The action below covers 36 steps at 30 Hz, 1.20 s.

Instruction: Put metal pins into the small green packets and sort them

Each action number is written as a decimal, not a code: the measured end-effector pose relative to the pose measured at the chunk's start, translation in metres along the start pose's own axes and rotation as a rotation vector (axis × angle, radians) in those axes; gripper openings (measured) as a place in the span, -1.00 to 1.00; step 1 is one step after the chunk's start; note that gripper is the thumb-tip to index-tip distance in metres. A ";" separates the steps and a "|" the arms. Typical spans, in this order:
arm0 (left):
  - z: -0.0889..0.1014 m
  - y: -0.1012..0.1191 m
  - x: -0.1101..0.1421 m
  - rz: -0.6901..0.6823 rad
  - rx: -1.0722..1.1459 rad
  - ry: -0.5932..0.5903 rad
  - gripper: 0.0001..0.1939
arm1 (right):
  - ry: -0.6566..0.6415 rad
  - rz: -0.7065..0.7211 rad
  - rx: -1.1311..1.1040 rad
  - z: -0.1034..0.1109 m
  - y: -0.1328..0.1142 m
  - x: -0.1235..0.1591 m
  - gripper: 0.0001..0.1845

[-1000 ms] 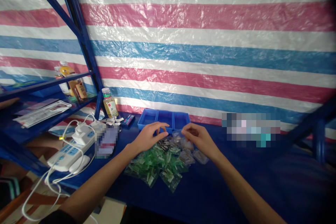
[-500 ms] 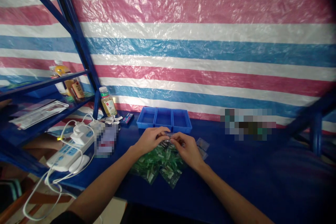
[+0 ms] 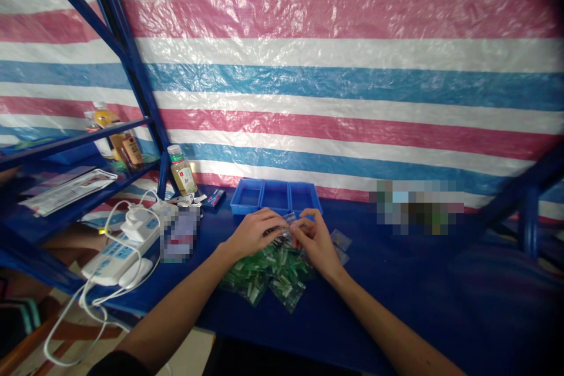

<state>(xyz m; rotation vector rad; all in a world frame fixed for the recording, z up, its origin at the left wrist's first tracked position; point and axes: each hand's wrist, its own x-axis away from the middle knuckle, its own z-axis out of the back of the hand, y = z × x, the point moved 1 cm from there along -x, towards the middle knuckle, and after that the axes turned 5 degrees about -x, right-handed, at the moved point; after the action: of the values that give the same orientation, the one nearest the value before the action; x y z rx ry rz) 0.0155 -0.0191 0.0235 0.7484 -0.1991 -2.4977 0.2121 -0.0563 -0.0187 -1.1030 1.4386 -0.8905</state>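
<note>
Between my two hands is a small clear plastic bag (image 3: 289,219), partly covered by fingers. My right hand (image 3: 316,244) pinches its right side with thumb and forefinger. Curled from the other side, my left hand (image 3: 258,234) has its fingertips closed at the bag's left edge. Below them lies a pile of clear bags with green pieces (image 3: 271,273). Small dark and silvery pieces (image 3: 274,236) show under the left fingers. More little clear bags (image 3: 341,241) lie just right of my right hand. What is inside the held bag is too small to make out.
A blue three-compartment tray (image 3: 277,200) stands behind my hands. To the left are a white power strip (image 3: 108,258) with cables, a blurred-out item (image 3: 180,236), a drink bottle (image 3: 182,170) and a small dark box (image 3: 214,198). A striped plastic sheet (image 3: 330,82) hangs behind.
My right hand has moved left from the small bags to meet my left hand. A clear bag is now held up between them. The view has shifted slightly.
</note>
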 end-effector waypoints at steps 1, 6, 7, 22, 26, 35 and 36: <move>0.002 0.001 -0.001 -0.021 -0.004 0.000 -0.77 | -0.010 -0.002 0.007 0.000 -0.001 0.000 -0.57; 0.008 0.004 -0.002 -0.010 -0.026 0.073 -0.76 | -0.053 0.005 0.032 0.003 -0.002 -0.001 -0.66; 0.008 0.003 -0.002 -0.006 -0.027 0.092 -0.76 | -0.051 0.005 0.023 0.003 -0.001 -0.001 -0.66; 0.005 -0.001 -0.002 -0.057 0.023 0.101 -0.77 | -0.094 0.176 0.330 0.000 -0.004 0.003 -0.71; 0.004 -0.001 -0.002 -0.066 0.014 0.109 -0.79 | -0.110 0.152 0.314 0.001 0.000 0.003 -0.70; 0.005 -0.001 -0.001 -0.100 0.025 0.103 -0.78 | -0.055 0.223 0.424 0.001 -0.005 0.004 -0.72; 0.005 -0.002 -0.001 -0.106 0.026 0.102 -0.78 | -0.058 0.237 0.440 0.000 -0.006 0.005 -0.73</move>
<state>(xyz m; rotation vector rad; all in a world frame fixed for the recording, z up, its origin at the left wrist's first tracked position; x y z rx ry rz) 0.0124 -0.0175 0.0279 0.9166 -0.1592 -2.5527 0.2132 -0.0625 -0.0142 -0.6111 1.2184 -0.9377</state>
